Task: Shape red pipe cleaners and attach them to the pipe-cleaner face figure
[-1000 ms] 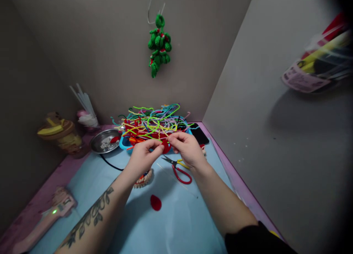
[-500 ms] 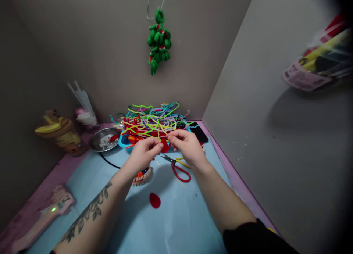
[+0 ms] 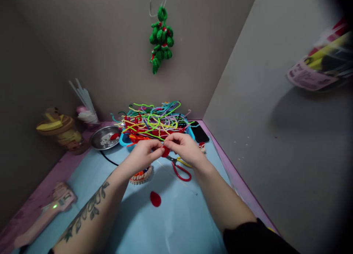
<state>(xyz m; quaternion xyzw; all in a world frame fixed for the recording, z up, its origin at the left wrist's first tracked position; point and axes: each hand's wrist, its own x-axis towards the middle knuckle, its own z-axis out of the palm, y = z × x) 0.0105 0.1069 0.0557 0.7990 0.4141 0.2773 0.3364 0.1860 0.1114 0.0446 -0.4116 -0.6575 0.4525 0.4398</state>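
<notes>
Blue mat (image 3: pixel 176 217); wall holder (image 3: pixel 311 75) print blurred, unreadable; left hand (image 3: pixel 146 151), right hand (image 3: pixel 184 148): fingers pinching red piece (image 3: pixel 166 152)

Red piece (image 3: pixel 166 152): small, thin-looking, solid red, part of its outline hidden by fingers. Pinched between the left hand (image 3: pixel 147 151) and right hand (image 3: pixel 182 146), held up mid-scene, its visible part hanging below the right fingertips. Position: near side of the blue tray (image 3: pixel 124 140), raised off the surface.
</notes>
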